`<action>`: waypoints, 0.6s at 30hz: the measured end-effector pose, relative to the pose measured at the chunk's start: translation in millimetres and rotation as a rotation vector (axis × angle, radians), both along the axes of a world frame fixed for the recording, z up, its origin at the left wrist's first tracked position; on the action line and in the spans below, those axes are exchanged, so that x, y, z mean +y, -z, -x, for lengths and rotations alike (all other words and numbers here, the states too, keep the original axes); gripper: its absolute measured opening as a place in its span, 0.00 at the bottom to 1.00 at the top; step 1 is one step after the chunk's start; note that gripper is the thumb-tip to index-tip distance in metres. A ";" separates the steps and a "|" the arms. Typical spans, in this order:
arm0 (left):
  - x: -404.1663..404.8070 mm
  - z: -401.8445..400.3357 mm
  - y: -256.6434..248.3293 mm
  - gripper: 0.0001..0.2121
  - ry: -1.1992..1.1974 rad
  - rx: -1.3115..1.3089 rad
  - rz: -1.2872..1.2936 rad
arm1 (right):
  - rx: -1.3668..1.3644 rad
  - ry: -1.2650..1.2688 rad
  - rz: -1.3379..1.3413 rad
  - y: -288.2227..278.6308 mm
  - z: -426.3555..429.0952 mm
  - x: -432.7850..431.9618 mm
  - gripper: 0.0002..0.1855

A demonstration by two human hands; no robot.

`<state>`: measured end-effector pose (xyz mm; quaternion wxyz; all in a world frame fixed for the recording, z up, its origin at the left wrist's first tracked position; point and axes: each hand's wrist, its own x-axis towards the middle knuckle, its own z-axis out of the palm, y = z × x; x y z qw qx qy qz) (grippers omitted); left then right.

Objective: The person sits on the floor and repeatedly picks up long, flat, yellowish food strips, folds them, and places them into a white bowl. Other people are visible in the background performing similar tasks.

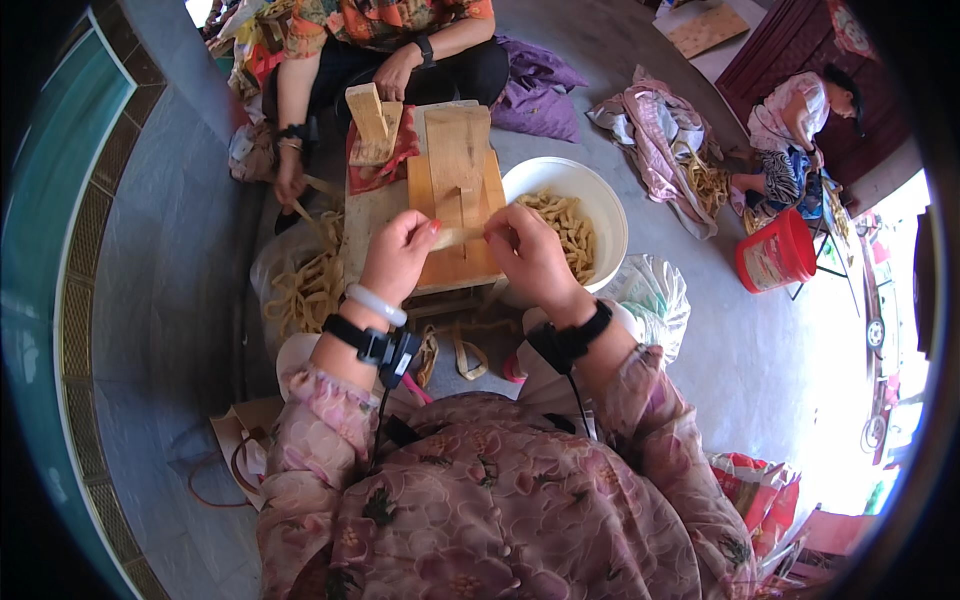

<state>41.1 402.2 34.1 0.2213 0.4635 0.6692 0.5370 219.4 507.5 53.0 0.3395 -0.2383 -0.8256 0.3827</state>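
Note:
My left hand (400, 251) and my right hand (529, 251) pinch the two ends of a pale tan strip (450, 238), stretched between them. The strip passes over an orange-brown wooden board (427, 274) on a small low table (364, 229). From that board a broad wooden block (457, 142) rises, with a small wooden peg (466, 199) before it. What the strip is made of I cannot tell. Close to my right hand stands a white tub (607, 195) holding many short, folded tan pieces (577, 240).
Left of the table, a plastic bag (262, 266) holds long tan strips (315, 289); a co-worker's hand (289, 180) grasps one. Opposite me is a second wooden stand (367, 127) on red cloth (405, 142). A red bucket (776, 251) and another seated person (795, 120) are at the right.

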 end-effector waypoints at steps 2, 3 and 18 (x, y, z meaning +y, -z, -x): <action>5.4 6.7 23.9 0.10 -0.083 0.175 0.060 | -0.091 0.008 -0.072 26.2 4.5 4.5 0.06; 8.0 12.6 33.7 0.09 -0.133 0.258 0.084 | -0.139 0.004 -0.114 32.9 7.1 9.4 0.06; -86.9 -34.6 28.8 0.07 0.382 -0.990 0.336 | -0.091 -0.004 -0.545 12.5 -59.6 -41.6 0.12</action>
